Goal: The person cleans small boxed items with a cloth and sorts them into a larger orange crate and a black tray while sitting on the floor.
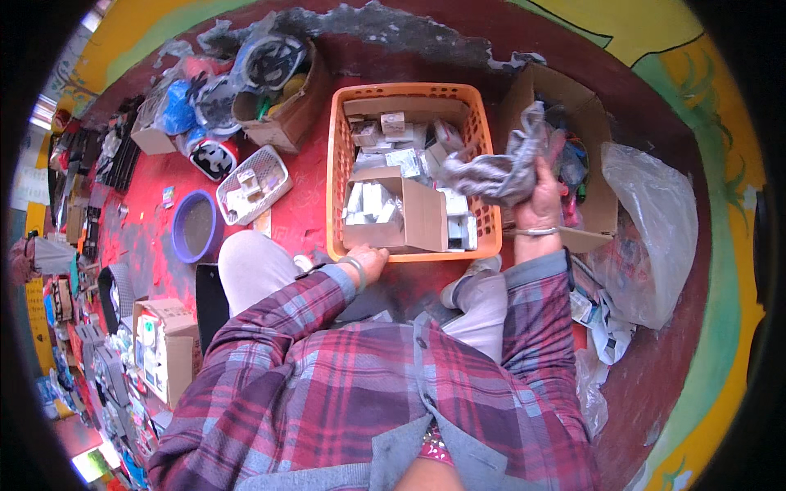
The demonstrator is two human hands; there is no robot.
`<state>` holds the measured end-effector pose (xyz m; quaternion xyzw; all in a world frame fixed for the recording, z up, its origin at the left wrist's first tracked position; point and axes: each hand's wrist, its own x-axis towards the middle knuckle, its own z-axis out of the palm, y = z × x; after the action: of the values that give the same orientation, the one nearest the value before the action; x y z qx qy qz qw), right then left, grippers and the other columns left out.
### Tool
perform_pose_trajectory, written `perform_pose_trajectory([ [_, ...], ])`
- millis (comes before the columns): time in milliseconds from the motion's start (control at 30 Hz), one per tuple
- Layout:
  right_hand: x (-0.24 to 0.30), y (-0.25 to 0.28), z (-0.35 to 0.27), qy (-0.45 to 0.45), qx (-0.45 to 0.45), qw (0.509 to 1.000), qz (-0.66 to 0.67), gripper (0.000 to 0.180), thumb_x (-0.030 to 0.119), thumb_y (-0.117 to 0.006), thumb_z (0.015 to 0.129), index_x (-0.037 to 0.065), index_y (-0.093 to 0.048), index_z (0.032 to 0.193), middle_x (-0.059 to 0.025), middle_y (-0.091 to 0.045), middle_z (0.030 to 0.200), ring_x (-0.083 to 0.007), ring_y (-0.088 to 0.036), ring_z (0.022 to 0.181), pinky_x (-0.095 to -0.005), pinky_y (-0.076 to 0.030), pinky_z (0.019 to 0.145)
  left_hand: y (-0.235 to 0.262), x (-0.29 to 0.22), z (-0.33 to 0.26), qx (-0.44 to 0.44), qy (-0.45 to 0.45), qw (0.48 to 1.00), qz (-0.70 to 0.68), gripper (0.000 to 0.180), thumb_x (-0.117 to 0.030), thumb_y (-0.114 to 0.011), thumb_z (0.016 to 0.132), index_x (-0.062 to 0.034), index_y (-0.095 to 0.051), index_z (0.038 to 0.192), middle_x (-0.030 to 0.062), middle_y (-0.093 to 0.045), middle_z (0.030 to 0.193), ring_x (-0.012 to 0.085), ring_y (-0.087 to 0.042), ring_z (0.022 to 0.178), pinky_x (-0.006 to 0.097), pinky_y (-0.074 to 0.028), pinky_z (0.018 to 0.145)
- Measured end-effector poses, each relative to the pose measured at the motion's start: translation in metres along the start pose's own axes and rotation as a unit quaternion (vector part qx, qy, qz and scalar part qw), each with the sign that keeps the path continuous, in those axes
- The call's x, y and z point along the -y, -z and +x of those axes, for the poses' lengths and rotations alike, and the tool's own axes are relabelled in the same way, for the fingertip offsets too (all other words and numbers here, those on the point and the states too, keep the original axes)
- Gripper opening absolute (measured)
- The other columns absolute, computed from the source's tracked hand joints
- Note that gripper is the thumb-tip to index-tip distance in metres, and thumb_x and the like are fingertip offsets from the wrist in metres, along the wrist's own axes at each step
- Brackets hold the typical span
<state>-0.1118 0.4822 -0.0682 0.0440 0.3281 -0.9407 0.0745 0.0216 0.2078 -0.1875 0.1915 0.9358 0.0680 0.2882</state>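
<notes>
In front of me stands an orange plastic basket (335,164) full of small white boxes (403,162). An opened brown cardboard box (425,214) sits in its near part, with white packets (372,200) inside. My left hand (368,263) rests at the basket's near rim, fingers curled over the edge by the cardboard box. My right hand (538,200) is raised beside the basket's right side and grips a crumpled grey cloth (501,176). The cloth hangs partly over the basket's right rim.
To the right are a cardboard box (602,139) of coloured items and a clear plastic bag (655,237). On the left stand a white basket (282,176), a purple basin (178,233) and a carton (295,127) with a helmet (274,62). A wall (426,37) rises behind.
</notes>
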Motion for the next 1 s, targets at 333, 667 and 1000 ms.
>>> perform_pose_trajectory([
  [333,-0.008,-0.025,-0.025,0.002,0.050,0.999,-0.005,0.039,0.009,-0.054,0.082,0.005,-0.046,0.120,-0.0062,-0.052,0.116,-0.0222,-0.049,0.107,-0.0399,-0.035,0.096,-0.014,0.030,-0.063,0.042,-0.006,0.997,-0.069,0.022,-0.017,-0.046,0.080,-0.0007,-0.057,0.090,0.0211,-0.061,0.082,0.0358,-0.059,0.079,0.044,-0.046,0.072],
  [667,-0.057,-0.056,-0.016,-0.045,0.035,0.997,-0.054,0.027,0.019,-0.056,0.084,0.003,-0.055,0.107,-0.0066,-0.060,0.101,-0.0184,-0.057,0.091,-0.0337,-0.045,0.085,-0.031,0.041,-0.047,0.038,-0.064,0.996,-0.054,0.029,-0.025,-0.038,0.086,-0.0039,-0.057,0.091,0.0190,-0.060,0.087,0.0360,-0.059,0.081,0.043,-0.047,0.074],
  [1000,-0.171,-0.014,-0.016,-0.012,0.309,0.417,-0.854,0.042,0.002,-0.053,0.070,0.010,-0.053,0.111,-0.0171,-0.057,0.099,-0.0312,-0.058,0.090,-0.0371,-0.047,0.077,-0.042,0.018,-0.091,-0.055,-0.085,0.989,-0.110,0.044,-0.009,-0.050,0.070,0.0040,-0.045,0.112,0.0252,-0.052,0.109,0.0360,-0.050,0.104,0.039,-0.039,0.090],
])
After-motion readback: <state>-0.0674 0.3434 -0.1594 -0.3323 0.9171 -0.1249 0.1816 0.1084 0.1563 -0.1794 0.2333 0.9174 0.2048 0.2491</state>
